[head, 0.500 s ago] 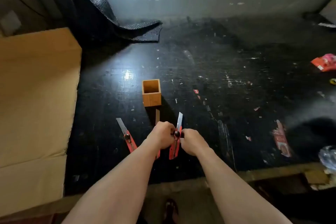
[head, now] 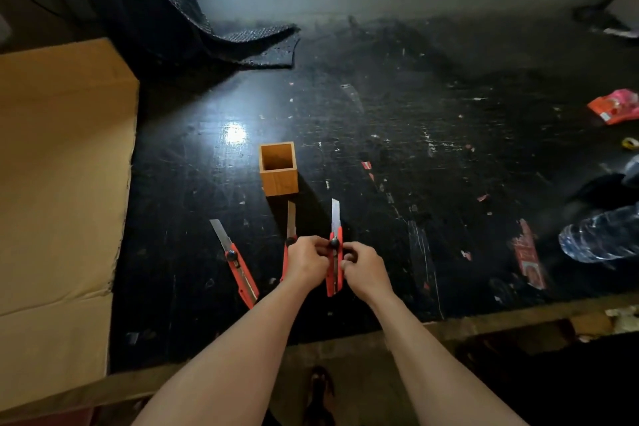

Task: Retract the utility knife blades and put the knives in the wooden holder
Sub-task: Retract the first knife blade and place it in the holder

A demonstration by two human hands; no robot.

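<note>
Both forearms extended forward; left hand and right hand close together, fingers curled, pinching.

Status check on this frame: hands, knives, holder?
Left hand and right hand both on held knife, blade out. Two more knives on table, blades out. Wooden holder empty, path clear.

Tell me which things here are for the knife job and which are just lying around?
For the job:
held knife
middle knife
left knife
wooden holder
left hand
right hand

Just lying about:
cardboard box
plastic bottle
red wrapper
black mat
</note>
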